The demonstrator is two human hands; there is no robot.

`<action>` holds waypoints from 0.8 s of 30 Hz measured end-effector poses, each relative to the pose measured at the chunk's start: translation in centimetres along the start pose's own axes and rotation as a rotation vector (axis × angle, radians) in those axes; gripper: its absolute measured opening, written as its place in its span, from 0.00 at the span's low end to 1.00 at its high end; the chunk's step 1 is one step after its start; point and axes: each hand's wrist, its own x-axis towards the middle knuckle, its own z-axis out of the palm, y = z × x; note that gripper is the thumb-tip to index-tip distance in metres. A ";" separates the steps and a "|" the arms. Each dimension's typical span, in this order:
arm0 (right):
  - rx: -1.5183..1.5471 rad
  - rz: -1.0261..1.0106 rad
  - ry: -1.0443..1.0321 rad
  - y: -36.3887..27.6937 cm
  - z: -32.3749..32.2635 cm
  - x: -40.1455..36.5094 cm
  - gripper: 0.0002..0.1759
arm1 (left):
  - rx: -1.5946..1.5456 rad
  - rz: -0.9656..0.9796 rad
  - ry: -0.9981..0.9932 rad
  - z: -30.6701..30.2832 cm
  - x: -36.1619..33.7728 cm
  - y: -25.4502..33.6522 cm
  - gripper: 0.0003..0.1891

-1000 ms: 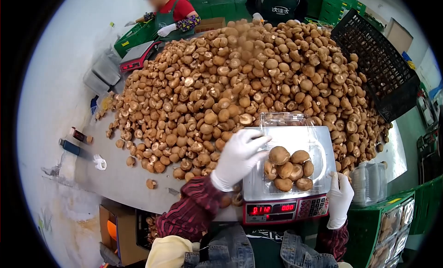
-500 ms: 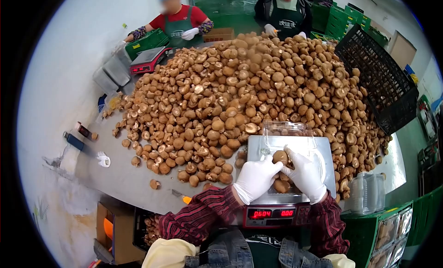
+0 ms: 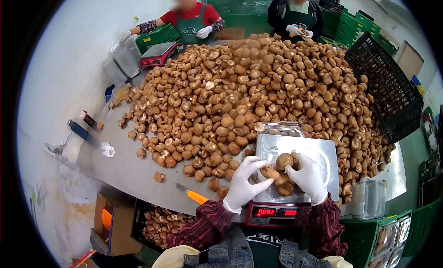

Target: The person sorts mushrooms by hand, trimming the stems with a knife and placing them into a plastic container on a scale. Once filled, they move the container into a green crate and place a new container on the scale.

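Note:
Several brown mushrooms (image 3: 283,188) sit in a clear plastic box on the silver plate (image 3: 323,150) of a digital scale, whose red display (image 3: 272,212) shows 0.092. My left hand (image 3: 244,182), in a white glove, pinches a mushroom (image 3: 269,172) between thumb and fingers at the box's left side. On the right, my gloved right hand (image 3: 310,178) curls its thumb and fingers around another mushroom (image 3: 284,161). Both hands are low over the box, and their fingers partly cover its contents. The box's clear lid (image 3: 284,128) stands at the far side of the plate.
A large mushroom heap (image 3: 221,97) covers much of the metal table (image 3: 124,164). An orange-handled knife (image 3: 196,196) lies near the front edge. A black crate (image 3: 385,83) leans at right, beyond stacked clear boxes (image 3: 369,196). Two people (image 3: 189,21) work across the table.
My hands have moved apart, and each now has a mushroom. The display reading went from 0.604 to 0.092. The view shifted, showing more of the knife; the right-hand co-worker's hands came together.

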 end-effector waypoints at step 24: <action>-0.361 -0.163 0.093 -2.5 0.9 -1.5 0.08 | 0.824 -0.246 -0.117 -22.4 -10.7 -3.7 0.19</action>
